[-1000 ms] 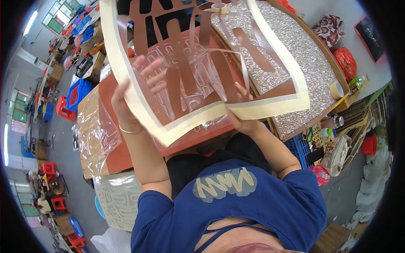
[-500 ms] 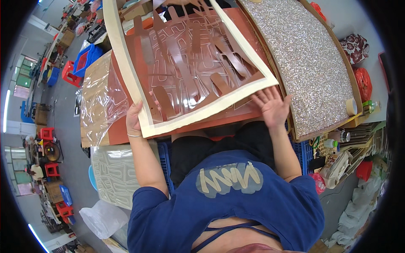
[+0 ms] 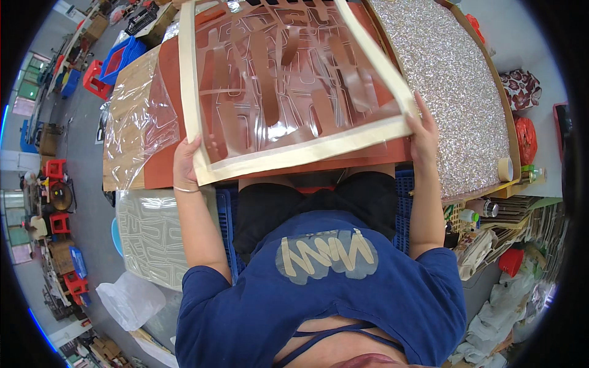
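Observation:
A clear plastic sheet with cut-out openings and a wide cream border (image 3: 300,147) is held up at its two near corners. My left hand (image 3: 186,162) is closed on the near left corner, with the thumb on top. At the near right corner, my right hand (image 3: 423,134) grips the border. Beneath the sheet lies a reddish-brown sheet (image 3: 164,132), and brown strap-like shapes show through the plastic. Pale outlines of curved pieces are also visible there. The far edge of the bordered sheet runs out of view.
Crinkled clear film (image 3: 144,119) covers a wooden board on the left. A silver glitter sheet (image 3: 451,104) lies on the right, with a tape roll (image 3: 505,170) at its near corner. Below left is a translucent patterned sheet (image 3: 156,236). Blue crates (image 3: 403,199) stand beside my legs.
My right hand, open beside the border before, has closed on the near right corner. The bordered sheet has shifted away from me; my left hand keeps its corner.

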`<state>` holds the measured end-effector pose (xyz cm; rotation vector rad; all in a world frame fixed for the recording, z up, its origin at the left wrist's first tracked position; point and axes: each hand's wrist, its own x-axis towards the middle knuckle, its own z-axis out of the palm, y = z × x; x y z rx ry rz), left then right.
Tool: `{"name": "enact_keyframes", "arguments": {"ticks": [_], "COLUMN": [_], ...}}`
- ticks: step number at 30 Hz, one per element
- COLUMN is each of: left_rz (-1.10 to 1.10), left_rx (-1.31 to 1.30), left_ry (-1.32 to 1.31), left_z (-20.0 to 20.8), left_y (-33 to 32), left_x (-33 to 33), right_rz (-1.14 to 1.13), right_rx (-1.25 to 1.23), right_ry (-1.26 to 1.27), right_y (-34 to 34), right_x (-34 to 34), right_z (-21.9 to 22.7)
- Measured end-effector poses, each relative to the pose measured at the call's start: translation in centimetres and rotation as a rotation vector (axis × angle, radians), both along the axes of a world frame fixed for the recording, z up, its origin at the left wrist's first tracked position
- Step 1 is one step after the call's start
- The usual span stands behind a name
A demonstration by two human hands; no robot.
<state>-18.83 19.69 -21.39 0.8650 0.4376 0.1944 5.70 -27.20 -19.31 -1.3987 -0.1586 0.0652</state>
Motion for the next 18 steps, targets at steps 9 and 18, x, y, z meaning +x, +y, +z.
{"name": "enact_keyframes", "arguments": {"ticks": [9,18], "left_rz": [-0.089,0.156], "left_rx": [0.472,0.505], "left_ry": [0.282,0.205], "left_z": [-0.7,2.4], "left_y": [-1.5,-2.2], "left_x": [-1.3,-1.3], "right_rz": [0.056,0.071], "right_rx": [-0.066,0.062], "right_ry": [0.101,0.168], "right_y": [-5.0,-4.7], "right_x": [-5.9,-6.7], "right_z": [-0.5,-0.7]}}
